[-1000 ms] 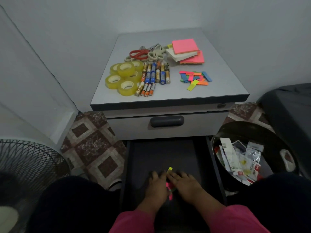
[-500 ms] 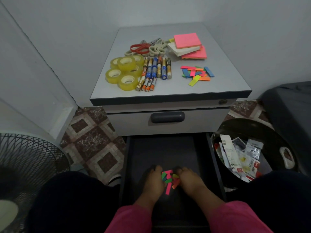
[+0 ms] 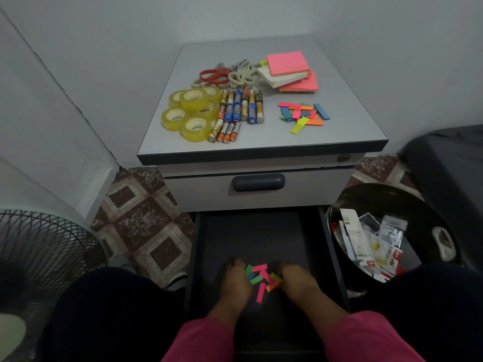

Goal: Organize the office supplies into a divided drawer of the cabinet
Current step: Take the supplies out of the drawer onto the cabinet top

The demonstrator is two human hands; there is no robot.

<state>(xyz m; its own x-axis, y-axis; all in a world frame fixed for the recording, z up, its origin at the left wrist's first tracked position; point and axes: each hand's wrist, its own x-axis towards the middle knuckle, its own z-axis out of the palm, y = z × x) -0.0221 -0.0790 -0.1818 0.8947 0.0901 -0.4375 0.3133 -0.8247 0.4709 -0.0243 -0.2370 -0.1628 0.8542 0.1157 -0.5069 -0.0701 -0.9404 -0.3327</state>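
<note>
Both hands rest low in the open dark drawer (image 3: 258, 231) of the grey cabinet (image 3: 256, 194), one on each side of a small heap of bright paper index tabs (image 3: 261, 279). The left hand (image 3: 235, 283) has its fingers curled down beside the heap's left edge, and the right hand (image 3: 294, 280) mirrors it on the right — each grip touches the tabs at their edges, yet whether the fingers actually pinch any tab cannot be told, since the fingertips are dim and partly hidden. The tabs, pink, green, orange and blue, lie scattered on the drawer floor between the hands, one long pink strip pointing toward the person. Pink sleeves (image 3: 203, 338) cover both forearms.

On the grey counter (image 3: 339, 126) above sit the remaining supplies: a cluster of yellow tape rolls (image 3: 192, 113) at the left, rows of batteries (image 3: 239, 111) just beside them, red-handled and beige-handled scissors (image 3: 227, 74) behind, a stack of pink and white sticky-note pads (image 3: 290, 71) at the back right, and a second pile of coloured index tabs (image 3: 303, 114) near the front right.

A black round bin of torn packaging (image 3: 373, 241) stands on the patterned tile floor (image 3: 141, 220) just right of the drawer — a black wire fan guard (image 3: 39, 252) shows at the far left.
</note>
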